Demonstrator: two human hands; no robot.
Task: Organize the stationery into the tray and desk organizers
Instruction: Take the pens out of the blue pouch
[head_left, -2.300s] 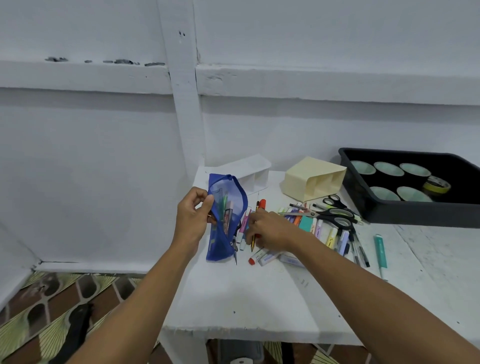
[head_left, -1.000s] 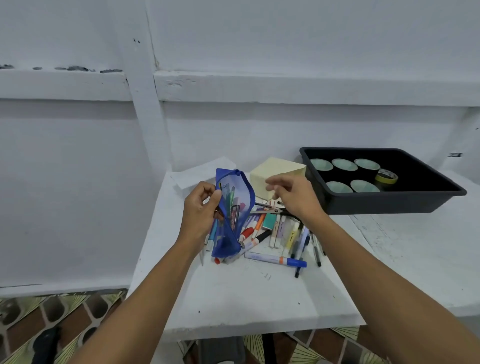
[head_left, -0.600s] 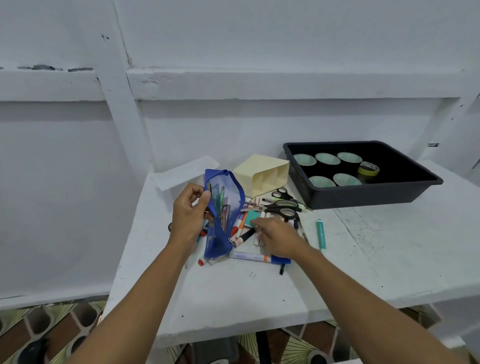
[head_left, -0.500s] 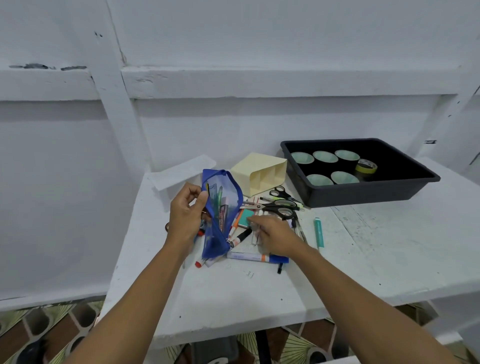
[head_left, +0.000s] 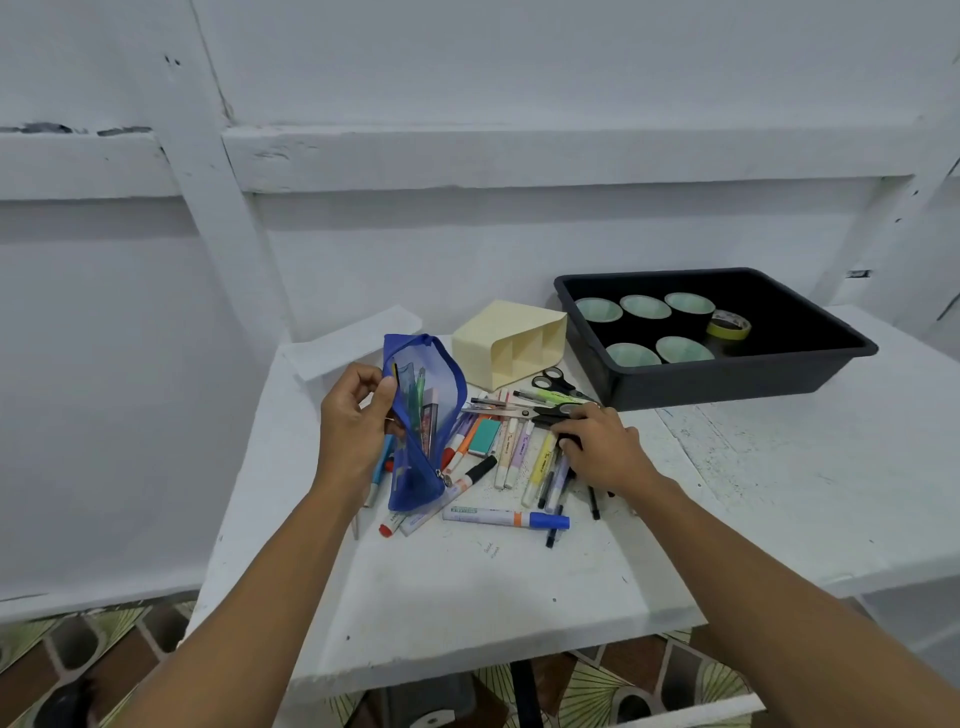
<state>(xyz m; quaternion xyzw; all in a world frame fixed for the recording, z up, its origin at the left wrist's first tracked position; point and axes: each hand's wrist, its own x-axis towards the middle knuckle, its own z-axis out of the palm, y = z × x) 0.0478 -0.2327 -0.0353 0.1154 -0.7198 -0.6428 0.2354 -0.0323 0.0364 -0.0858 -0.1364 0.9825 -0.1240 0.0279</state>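
My left hand (head_left: 350, 423) grips the edge of a blue mesh pencil pouch (head_left: 421, 467) and holds it upright over the table, with pens still inside. A pile of markers and pens (head_left: 511, 457) lies spread beside it, with a teal eraser (head_left: 485, 435) and a blue-capped marker (head_left: 504, 518). My right hand (head_left: 602, 447) lies on the right side of the pile, fingers curled over the handle of the large scissors (head_left: 506, 411). A cream desk organizer (head_left: 498, 338) lies on its side behind the pile. The black tray (head_left: 727, 384) stands at the back right.
Several tape rolls, one of them yellow (head_left: 727, 325), sit in the tray. A white organizer (head_left: 358, 338) lies at the back left by the wall. Small black scissors (head_left: 556, 382) rest in front of the cream organizer. The white table's (head_left: 467, 597) front edge is near me.
My right hand moved from the lower pens up and right onto the large scissors' handle. My left hand keeps the pouch in the same place. The camera shifted slightly.
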